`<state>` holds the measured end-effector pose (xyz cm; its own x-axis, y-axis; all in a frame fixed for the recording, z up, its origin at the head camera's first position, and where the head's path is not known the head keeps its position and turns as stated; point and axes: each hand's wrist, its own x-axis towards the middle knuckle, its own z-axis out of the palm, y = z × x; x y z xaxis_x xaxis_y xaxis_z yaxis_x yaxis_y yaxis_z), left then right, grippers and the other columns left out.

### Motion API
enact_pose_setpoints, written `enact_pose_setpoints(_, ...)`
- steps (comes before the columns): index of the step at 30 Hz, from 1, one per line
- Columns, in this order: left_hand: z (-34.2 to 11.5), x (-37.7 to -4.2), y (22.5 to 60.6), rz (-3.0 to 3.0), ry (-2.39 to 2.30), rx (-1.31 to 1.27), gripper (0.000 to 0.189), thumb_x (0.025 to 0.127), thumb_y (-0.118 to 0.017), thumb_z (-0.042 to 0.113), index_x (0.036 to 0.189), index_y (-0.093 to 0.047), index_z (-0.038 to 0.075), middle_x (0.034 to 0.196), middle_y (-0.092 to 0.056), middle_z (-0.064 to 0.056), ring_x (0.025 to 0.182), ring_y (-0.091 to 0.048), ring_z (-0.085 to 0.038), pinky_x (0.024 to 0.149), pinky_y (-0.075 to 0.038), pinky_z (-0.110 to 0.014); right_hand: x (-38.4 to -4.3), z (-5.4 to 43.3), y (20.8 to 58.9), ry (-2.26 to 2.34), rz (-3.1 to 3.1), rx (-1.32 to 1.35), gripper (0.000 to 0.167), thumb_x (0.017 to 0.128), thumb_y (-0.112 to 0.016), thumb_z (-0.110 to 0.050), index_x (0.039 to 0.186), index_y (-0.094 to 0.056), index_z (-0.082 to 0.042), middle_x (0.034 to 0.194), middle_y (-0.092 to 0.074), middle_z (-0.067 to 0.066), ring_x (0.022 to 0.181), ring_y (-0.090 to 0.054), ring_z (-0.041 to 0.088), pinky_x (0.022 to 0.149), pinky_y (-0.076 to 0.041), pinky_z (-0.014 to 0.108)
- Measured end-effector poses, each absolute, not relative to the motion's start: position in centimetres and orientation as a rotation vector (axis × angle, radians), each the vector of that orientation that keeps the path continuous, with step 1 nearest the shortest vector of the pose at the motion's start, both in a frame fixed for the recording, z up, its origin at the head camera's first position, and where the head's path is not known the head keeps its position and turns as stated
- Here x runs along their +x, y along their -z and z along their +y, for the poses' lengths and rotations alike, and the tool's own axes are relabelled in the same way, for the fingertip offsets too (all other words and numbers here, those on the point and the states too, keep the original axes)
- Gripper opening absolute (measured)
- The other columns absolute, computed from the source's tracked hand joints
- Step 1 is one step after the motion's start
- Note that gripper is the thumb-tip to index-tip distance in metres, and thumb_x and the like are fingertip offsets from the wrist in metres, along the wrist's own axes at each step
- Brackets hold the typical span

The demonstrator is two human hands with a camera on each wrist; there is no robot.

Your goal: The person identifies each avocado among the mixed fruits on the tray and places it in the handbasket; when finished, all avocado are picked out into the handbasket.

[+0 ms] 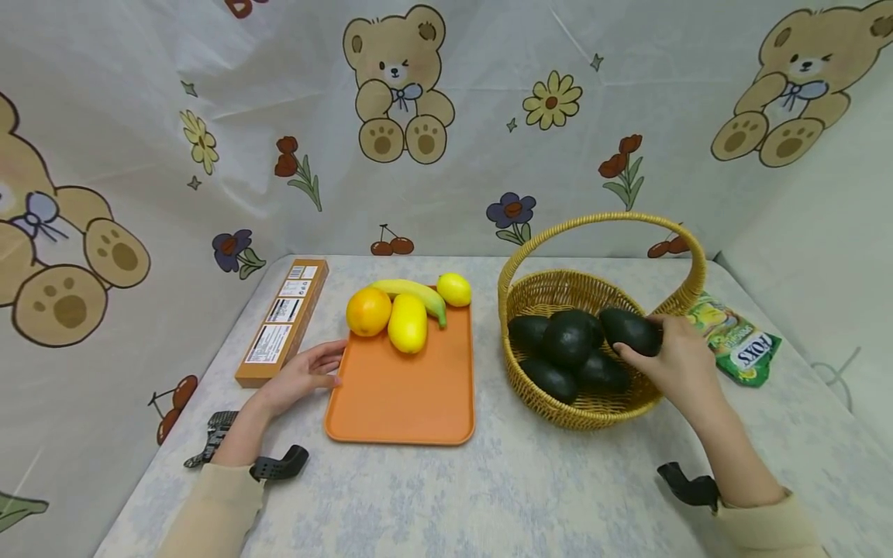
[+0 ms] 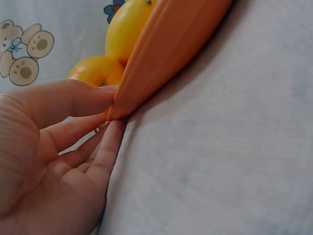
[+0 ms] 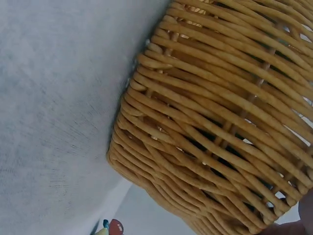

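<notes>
My right hand (image 1: 682, 363) grips a dark green avocado (image 1: 630, 331) at the right side of the wicker basket (image 1: 579, 418), thumb and fingers round its right end. Several more avocados (image 1: 570, 339) lie in the basket. In the right wrist view the woven basket wall (image 3: 205, 122) hides most of that hand. My left hand (image 1: 296, 380) pinches the left edge of an orange tray (image 1: 405, 399); in the left wrist view the thumb sits at its rim. At the tray's far end lie an orange (image 1: 368, 311), a yellow mango-like fruit (image 1: 408, 325), a banana (image 1: 398, 286) and a lemon (image 1: 454, 289).
A long brown box (image 1: 284, 322) with white labels lies left of the tray. Behind the basket's right side is a green FOX'S packet (image 1: 741, 345). The basket's tall handle (image 1: 607, 218) arches over it. A patterned cloth (image 1: 481, 93) hangs behind the table.
</notes>
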<state>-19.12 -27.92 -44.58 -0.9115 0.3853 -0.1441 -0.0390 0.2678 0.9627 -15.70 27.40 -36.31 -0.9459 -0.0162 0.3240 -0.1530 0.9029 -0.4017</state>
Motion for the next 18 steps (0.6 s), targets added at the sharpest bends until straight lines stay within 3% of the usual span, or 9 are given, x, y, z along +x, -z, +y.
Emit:
enact_pose_setpoints(12, -27.82, -19.13, 44.6, 2.191, -1.686, 0.29, 0.071, 0.086, -0.065, 0.005, 0.147, -0.028, 0.002, 0.15, -0.028, -0.015, 0.133, -0.033, -0.031, 0.096, -0.04, -0.025, -15.74, 26.98, 37.29, -0.542, -2.721, 0.117, 0.068, 0.08, -0.075, -0.033, 0.116, -0.051, 0.02, 0.108, -0.051, 0.039, 0.099, -0.046, 0.051, 0.078, -0.04, 0.063)
enact_pose_setpoints(18, -28.09, -19.27, 44.82, 2.163, -1.706, 0.335, 0.072, 0.087, -0.065, 0.005, 0.146, -0.026, -0.002, 0.15, -0.026, -0.02, 0.133, -0.031, -0.036, 0.097, -0.04, -0.026, -15.55, 27.08, 36.78, -0.544, -2.745, 0.125, 0.068, 0.083, -0.072, -0.037, 0.118, -0.051, 0.018, 0.107, -0.053, 0.037, 0.094, -0.051, 0.05, 0.071, -0.043, 0.06)
